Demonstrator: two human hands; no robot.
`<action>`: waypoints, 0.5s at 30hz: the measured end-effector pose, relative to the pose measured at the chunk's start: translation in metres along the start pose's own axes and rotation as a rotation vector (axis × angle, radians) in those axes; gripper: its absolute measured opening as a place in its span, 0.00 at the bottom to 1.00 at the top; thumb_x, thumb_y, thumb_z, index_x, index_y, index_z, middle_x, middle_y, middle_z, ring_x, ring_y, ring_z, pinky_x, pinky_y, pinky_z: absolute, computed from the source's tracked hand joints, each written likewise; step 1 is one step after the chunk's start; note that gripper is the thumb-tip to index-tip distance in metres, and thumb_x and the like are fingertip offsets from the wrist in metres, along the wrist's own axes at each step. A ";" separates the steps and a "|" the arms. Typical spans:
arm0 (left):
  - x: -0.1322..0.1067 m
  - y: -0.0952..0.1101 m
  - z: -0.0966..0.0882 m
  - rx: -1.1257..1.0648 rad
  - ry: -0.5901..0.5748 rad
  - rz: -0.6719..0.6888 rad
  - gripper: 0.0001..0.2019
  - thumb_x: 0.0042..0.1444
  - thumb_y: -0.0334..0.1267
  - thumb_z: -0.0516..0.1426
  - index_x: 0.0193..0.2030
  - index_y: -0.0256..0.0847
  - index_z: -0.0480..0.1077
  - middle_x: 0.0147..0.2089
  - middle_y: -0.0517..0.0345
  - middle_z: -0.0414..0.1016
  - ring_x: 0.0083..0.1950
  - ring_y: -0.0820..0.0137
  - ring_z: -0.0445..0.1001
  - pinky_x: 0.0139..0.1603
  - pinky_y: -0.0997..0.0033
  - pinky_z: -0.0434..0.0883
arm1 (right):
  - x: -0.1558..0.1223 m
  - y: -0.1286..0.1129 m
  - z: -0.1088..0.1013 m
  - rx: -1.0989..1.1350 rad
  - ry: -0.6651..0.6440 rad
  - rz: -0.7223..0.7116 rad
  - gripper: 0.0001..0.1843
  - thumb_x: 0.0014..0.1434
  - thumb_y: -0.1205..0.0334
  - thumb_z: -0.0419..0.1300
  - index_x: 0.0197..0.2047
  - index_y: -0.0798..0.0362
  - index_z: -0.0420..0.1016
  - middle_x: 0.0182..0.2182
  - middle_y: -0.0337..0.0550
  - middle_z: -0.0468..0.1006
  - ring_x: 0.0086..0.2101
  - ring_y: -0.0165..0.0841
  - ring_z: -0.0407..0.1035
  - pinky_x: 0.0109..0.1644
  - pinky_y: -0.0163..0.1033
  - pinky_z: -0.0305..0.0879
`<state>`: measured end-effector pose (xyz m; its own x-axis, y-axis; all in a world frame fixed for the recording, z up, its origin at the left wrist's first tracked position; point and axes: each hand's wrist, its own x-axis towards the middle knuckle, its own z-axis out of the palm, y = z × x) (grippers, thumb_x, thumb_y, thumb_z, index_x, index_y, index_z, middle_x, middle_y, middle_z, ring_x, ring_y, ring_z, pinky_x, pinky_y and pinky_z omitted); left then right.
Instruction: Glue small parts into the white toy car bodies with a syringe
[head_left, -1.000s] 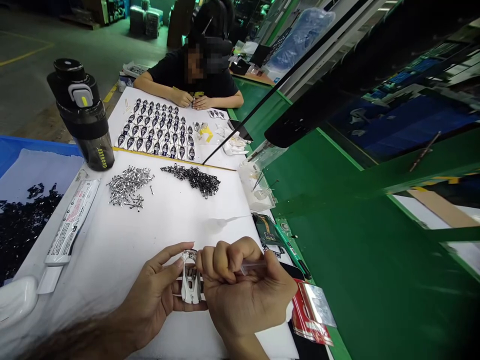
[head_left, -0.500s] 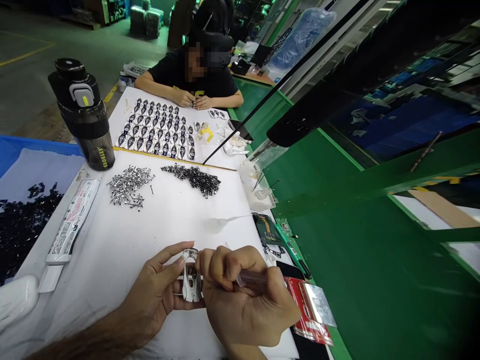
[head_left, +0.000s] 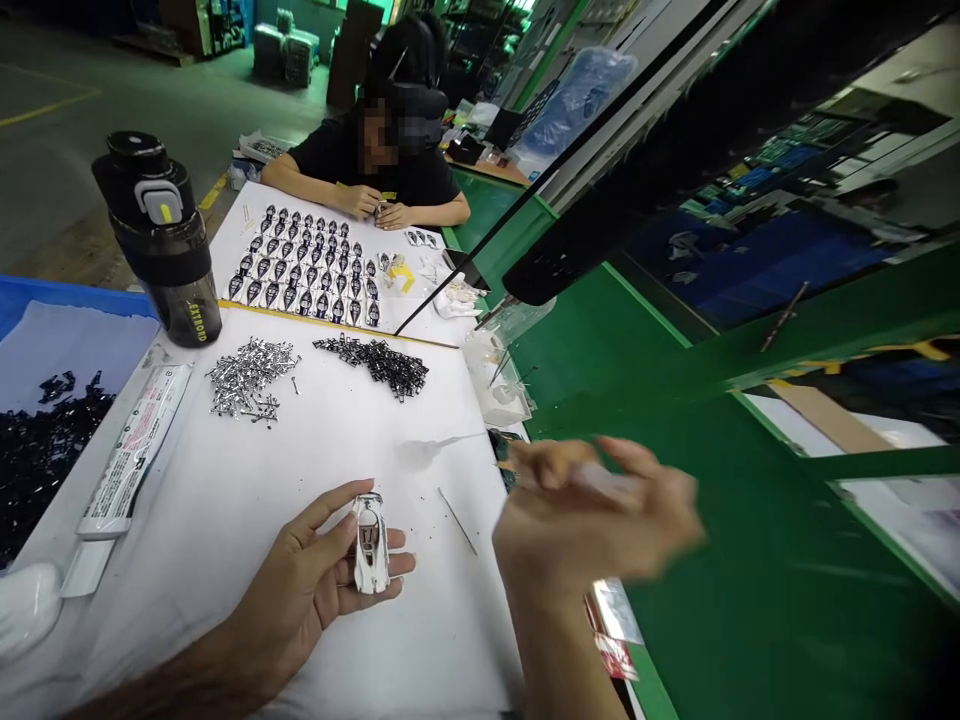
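A white toy car body (head_left: 370, 545) lies in the person's left hand (head_left: 300, 570), its long axis running roughly straight away from the person, tilted slightly off the vertical in the head view. The left fingers (head_left: 394, 565) curl under and beside the body, cradling it, while the thumb (head_left: 330, 505) stretches along its far end without clamping down hard. The left hand is the nearer of the 2, touching the car, while the right hand (head_left: 592, 510) hangs well apart to the right, above the edge of the white-covered surface (head_left: 225, 520). It is badly blurred: its fingers look parted around something pale and clear, but whether they are pinching it cannot be told.

A thin stick (head_left: 457, 521) lies on the surface between the 2 hands. Farther off sit a pile of silver metal parts (head_left: 251, 380) and a pile of black parts (head_left: 379, 365), with rows of dark printed pieces (head_left: 300, 270) beyond them. A tube (head_left: 135, 450) lies to the left, near a black-and-grey water bottle (head_left: 159, 240). At the far end, a co-worker (head_left: 367, 170) holds something small in both hands.
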<state>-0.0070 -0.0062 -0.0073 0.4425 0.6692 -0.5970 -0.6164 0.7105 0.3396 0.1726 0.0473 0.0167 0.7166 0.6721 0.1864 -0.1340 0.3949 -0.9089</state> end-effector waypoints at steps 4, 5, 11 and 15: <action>-0.001 -0.001 -0.002 0.018 -0.030 -0.005 0.25 0.62 0.36 0.60 0.65 0.36 0.63 0.43 0.42 0.84 0.47 0.53 0.83 0.52 0.53 0.73 | 0.022 0.026 0.001 -0.077 0.003 0.176 0.23 0.48 0.40 0.67 0.31 0.50 0.67 0.14 0.28 0.61 0.18 0.26 0.55 0.24 0.33 0.55; -0.001 -0.001 -0.003 0.023 -0.036 -0.004 0.25 0.62 0.36 0.59 0.65 0.37 0.63 0.43 0.42 0.84 0.47 0.53 0.83 0.52 0.53 0.73 | 0.019 0.021 0.003 -0.055 0.008 0.174 0.23 0.50 0.38 0.65 0.32 0.50 0.67 0.14 0.28 0.60 0.18 0.26 0.54 0.24 0.34 0.56; -0.001 0.000 0.000 0.019 -0.014 -0.002 0.25 0.60 0.36 0.61 0.63 0.36 0.65 0.42 0.42 0.84 0.46 0.52 0.83 0.49 0.53 0.75 | -0.036 -0.035 0.011 0.210 -0.260 0.386 0.19 0.56 0.40 0.55 0.31 0.46 0.71 0.11 0.28 0.54 0.15 0.25 0.42 0.20 0.34 0.53; 0.002 0.000 -0.001 -0.035 0.001 0.000 0.26 0.51 0.37 0.69 0.57 0.40 0.72 0.37 0.51 0.84 0.39 0.59 0.83 0.49 0.53 0.76 | -0.059 -0.028 0.009 0.300 -0.402 0.632 0.22 0.58 0.39 0.52 0.30 0.47 0.73 0.12 0.29 0.50 0.15 0.25 0.41 0.20 0.34 0.54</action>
<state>-0.0067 -0.0054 -0.0098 0.4417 0.6688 -0.5980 -0.6389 0.7024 0.3137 0.1275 0.0019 0.0346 0.1503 0.9760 -0.1576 -0.6505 -0.0223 -0.7591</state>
